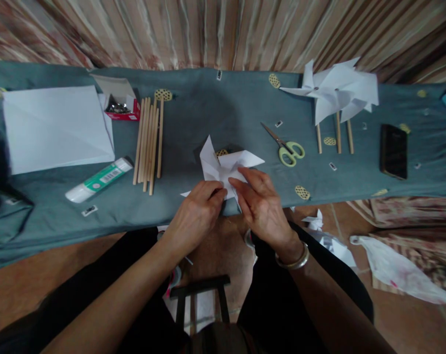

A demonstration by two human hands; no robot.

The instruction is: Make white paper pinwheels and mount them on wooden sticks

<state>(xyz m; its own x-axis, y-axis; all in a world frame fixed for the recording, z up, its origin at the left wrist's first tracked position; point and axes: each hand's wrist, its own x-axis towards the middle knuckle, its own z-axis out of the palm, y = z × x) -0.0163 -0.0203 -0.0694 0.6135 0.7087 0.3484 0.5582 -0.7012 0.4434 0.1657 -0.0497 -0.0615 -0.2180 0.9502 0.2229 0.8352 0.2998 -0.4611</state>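
Observation:
A white paper pinwheel (223, 164) lies partly folded near the front edge of the grey-green cloth-covered table (208, 108). My left hand (196, 211) pinches its near corner from the left. My right hand (259, 201), with a metal bangle on the wrist, presses its fingers on the paper from the right. Both hands touch the same folded sheet.
White paper sheets (56, 128), a glue tube (99, 179), a bundle of wooden sticks (149, 140) and a small red box (121, 105) lie left. Green-handled scissors (287, 147), finished pinwheels on sticks (335, 93) and a black phone (393, 150) lie right. Paper scraps litter the floor.

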